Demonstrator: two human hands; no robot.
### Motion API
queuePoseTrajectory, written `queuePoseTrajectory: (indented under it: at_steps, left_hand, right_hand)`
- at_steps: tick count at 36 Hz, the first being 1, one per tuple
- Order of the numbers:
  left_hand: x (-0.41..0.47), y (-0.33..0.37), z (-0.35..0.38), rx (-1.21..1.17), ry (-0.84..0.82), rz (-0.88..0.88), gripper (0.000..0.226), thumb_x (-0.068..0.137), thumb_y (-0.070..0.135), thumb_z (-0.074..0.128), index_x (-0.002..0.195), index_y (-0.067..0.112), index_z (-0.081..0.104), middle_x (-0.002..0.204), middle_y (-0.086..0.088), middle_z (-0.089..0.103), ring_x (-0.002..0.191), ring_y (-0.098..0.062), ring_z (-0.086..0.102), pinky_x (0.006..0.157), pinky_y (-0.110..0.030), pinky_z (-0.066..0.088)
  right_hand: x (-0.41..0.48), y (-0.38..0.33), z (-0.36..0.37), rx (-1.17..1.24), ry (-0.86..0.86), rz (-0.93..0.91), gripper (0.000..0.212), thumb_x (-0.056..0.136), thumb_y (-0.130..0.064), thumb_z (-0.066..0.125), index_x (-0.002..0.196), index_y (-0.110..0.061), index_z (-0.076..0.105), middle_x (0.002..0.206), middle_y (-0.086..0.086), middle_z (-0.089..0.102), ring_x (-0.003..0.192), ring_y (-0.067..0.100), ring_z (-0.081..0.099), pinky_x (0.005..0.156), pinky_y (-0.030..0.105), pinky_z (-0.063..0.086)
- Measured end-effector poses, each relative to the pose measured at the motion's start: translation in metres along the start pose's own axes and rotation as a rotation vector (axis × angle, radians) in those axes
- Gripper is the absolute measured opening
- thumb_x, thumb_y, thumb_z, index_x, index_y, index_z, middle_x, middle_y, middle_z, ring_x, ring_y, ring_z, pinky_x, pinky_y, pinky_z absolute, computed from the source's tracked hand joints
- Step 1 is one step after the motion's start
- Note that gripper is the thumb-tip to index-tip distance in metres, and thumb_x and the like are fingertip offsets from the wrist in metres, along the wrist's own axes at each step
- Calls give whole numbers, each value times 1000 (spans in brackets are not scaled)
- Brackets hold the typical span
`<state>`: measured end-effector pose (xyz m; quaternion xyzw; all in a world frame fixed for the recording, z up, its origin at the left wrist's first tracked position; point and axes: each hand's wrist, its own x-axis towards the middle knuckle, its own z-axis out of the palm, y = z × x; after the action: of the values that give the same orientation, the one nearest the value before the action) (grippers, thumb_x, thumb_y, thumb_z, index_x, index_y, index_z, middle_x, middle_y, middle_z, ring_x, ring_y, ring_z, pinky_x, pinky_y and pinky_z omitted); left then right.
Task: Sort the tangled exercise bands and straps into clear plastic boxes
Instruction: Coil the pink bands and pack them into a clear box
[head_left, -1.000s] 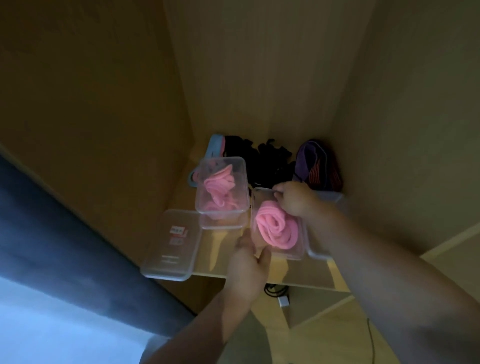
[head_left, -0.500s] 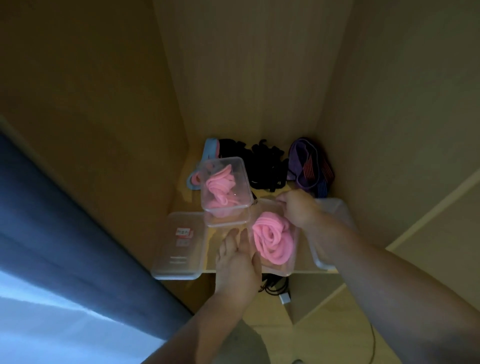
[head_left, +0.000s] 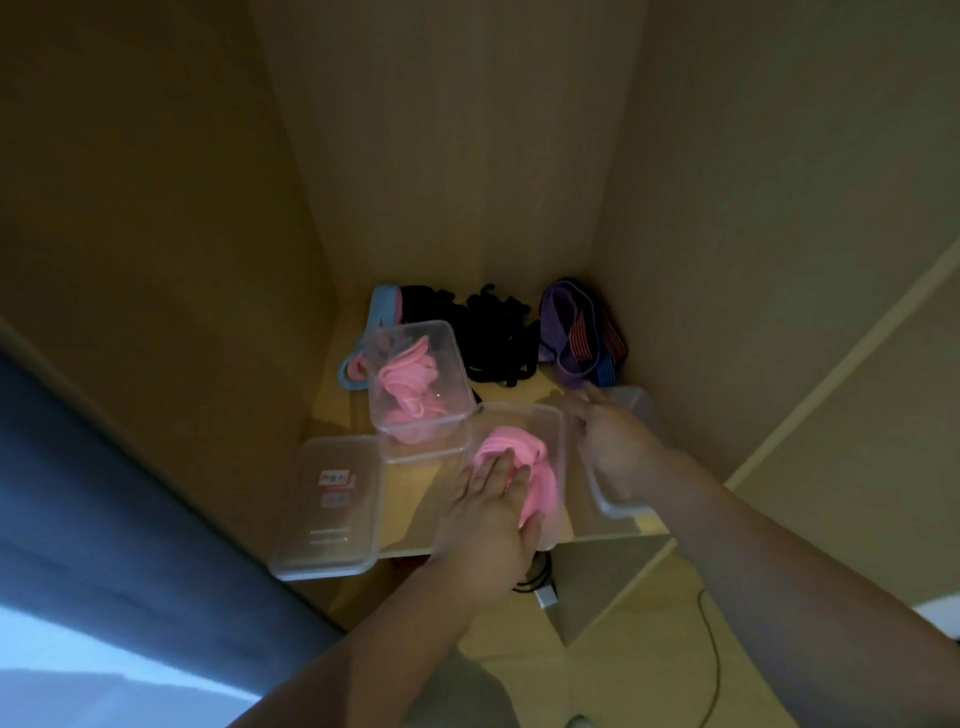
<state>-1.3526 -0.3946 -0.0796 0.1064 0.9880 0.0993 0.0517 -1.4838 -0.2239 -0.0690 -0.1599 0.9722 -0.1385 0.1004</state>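
Observation:
A rolled pink band (head_left: 524, 457) lies in a clear plastic box (head_left: 551, 431) at the shelf's front. My left hand (head_left: 488, 514) presses flat on that band with straight fingers. My right hand (head_left: 608, 436) hovers open just right of the box, over another clear container (head_left: 631, 506), and holds nothing. A second clear box (head_left: 418, 382) behind holds more pink bands (head_left: 408, 382). At the back lie black straps (head_left: 498, 338), a purple band with red and blue stripes (head_left: 576, 332), and a light blue band (head_left: 382, 306).
A clear lid with a sticker (head_left: 332, 504) overhangs the wooden shelf's front left edge (head_left: 405, 545). Wooden walls close in the shelf on three sides. A dark cable with a white plug (head_left: 543, 587) lies on the floor below.
My left hand moved from beside the front box onto the pink band. My right hand let go of the box's far rim and opened to the right.

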Motion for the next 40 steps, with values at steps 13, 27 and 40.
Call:
queuePoseTrajectory:
  at_steps: [13, 27, 40]
  left_hand:
    - [1, -4, 2, -37, 18, 42, 79, 83, 52, 2, 154, 18, 14, 162, -4, 6, 149, -19, -1, 112, -28, -17]
    - [10, 6, 7, -13, -81, -36, 66, 95, 33, 23, 154, 12, -1, 161, -7, -10, 147, -23, -16, 118, -38, -15]
    - [11, -1, 14, 16, -54, 33, 86, 75, 51, -12, 154, 18, -2, 161, -4, -10, 147, -22, -18, 115, -38, -20]
  right_hand:
    - [19, -36, -8, 217, 24, -179, 31, 97, -24, 51, 127, -17, 60, 121, 5, 64, 111, 20, 60, 97, 32, 46]
    - [34, -37, -2, 39, -56, -62, 26, 87, -7, 62, 106, -20, 73, 98, 4, 70, 94, 21, 65, 87, 31, 51]
    - [27, -43, -1, -206, -221, -232, 64, 90, 1, 51, 149, -9, 29, 153, 14, 25, 137, 27, 36, 108, 28, 33]
